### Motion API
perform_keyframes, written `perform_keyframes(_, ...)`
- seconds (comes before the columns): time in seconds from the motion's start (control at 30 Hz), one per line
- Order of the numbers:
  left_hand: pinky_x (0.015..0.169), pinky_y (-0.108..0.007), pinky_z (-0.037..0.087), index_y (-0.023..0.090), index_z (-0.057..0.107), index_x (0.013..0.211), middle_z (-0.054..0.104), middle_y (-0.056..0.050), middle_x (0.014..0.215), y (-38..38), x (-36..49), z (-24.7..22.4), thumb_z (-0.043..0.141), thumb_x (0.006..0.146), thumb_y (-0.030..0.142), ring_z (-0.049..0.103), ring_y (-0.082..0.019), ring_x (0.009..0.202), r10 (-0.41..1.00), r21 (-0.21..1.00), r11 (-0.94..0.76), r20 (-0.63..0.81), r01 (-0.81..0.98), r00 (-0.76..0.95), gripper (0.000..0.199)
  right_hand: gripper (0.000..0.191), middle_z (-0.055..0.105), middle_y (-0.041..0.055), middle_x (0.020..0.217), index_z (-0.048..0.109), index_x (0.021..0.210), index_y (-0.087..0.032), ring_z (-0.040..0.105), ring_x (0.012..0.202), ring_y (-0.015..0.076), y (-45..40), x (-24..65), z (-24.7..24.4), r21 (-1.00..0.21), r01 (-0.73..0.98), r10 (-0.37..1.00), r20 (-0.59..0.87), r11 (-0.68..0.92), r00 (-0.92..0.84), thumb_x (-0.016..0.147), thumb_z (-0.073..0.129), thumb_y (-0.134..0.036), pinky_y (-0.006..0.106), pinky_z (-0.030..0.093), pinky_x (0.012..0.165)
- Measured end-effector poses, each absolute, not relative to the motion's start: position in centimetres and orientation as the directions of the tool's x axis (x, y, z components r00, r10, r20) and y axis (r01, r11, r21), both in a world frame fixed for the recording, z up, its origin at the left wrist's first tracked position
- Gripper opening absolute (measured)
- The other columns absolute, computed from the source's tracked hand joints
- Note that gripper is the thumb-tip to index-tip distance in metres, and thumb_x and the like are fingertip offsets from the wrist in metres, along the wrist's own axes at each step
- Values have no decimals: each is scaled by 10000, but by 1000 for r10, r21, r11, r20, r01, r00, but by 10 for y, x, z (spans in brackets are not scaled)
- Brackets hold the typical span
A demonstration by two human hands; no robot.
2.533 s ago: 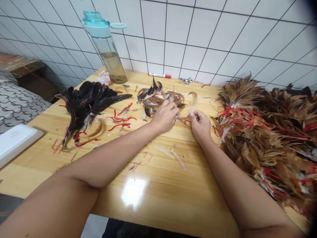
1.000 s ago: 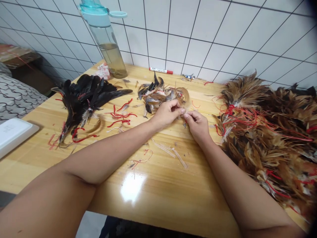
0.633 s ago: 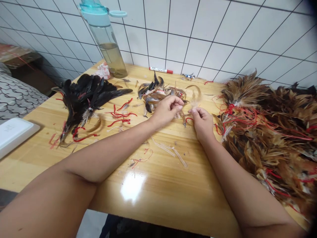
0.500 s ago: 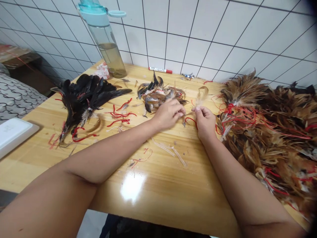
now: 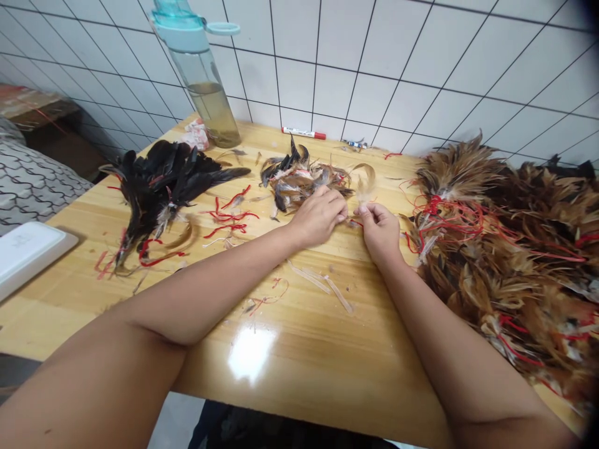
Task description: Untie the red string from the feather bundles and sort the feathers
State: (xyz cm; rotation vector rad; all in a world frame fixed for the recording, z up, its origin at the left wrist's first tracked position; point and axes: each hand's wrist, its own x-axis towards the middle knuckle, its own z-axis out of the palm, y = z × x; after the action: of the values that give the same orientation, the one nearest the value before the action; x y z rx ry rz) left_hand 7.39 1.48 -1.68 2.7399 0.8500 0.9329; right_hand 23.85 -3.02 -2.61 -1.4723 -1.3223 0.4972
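Observation:
Between the thumb and forefinger of my right hand (image 5: 381, 234) a pale tan feather (image 5: 365, 181) stands up, its tip curling to the left. My left hand (image 5: 321, 217) is closed at the near right edge of a loose pile of mixed brown and black feathers (image 5: 299, 181); its fingertips are turned away, so what they hold, if anything, is hidden. The two hands are a short gap apart. A bit of red string (image 5: 356, 222) shows in that gap. Bundles of brown feathers (image 5: 496, 268) tied with red string lie to the right of my right hand.
Black feathers (image 5: 163, 181) lie at the left, with red string pieces (image 5: 229, 217) beside them. A water bottle (image 5: 208, 100), a red marker (image 5: 303, 133) and a tiled wall (image 5: 346, 62) bound the back. A white box (image 5: 32, 252) sits at the left edge. Clear strips (image 5: 322, 280) lie centrally.
My right hand has moved a little left, toward my left hand, carrying the tan feather. My left hand has stayed almost in place, its fingers curled further in.

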Motion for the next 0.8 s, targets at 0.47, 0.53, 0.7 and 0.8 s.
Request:
perform_keyframes(0.47, 750, -385, 345, 155, 606, 915, 654, -93, 883, 14, 70, -8, 384, 964, 202, 526, -258, 892, 508, -59, -764, 560, 643, 654, 232, 239, 573, 9, 634, 644, 692, -188, 509, 638, 159, -31, 240, -27, -772, 617, 916, 347, 156, 202, 821, 529, -354, 289, 395, 640)
perform_keyframes(0.53, 766, -392, 352, 150, 609, 923, 648, -95, 869, 14, 70, -7, 364, 973, 208, 531, -257, 896, 499, -80, -757, 570, 648, 653, 257, 226, 615, 25, 672, 668, 702, -191, 535, 662, 170, -30, 241, -28, -758, 631, 916, 355, 165, 187, 814, 541, -340, 303, 419, 671)
perform_keyframes(0.7, 800, -404, 359, 137, 607, 946, 640, -99, 869, 13, 70, -6, 332, 985, 204, 536, -249, 903, 482, -123, -745, 582, 656, 656, 286, 207, 681, 45, 740, 716, 730, -195, 582, 710, 183, -28, 242, -29, -753, 637, 924, 344, 165, 167, 794, 575, -332, 325, 454, 730)
perform_keyframes(0.8, 798, -405, 358, 135, 607, 939, 632, -98, 857, 13, 70, -5, 321, 990, 215, 540, -253, 908, 480, -153, -738, 566, 657, 671, 302, 200, 688, 41, 746, 725, 745, -194, 588, 709, 179, -27, 242, -29, -776, 612, 935, 313, 151, 166, 774, 597, -344, 318, 454, 720)
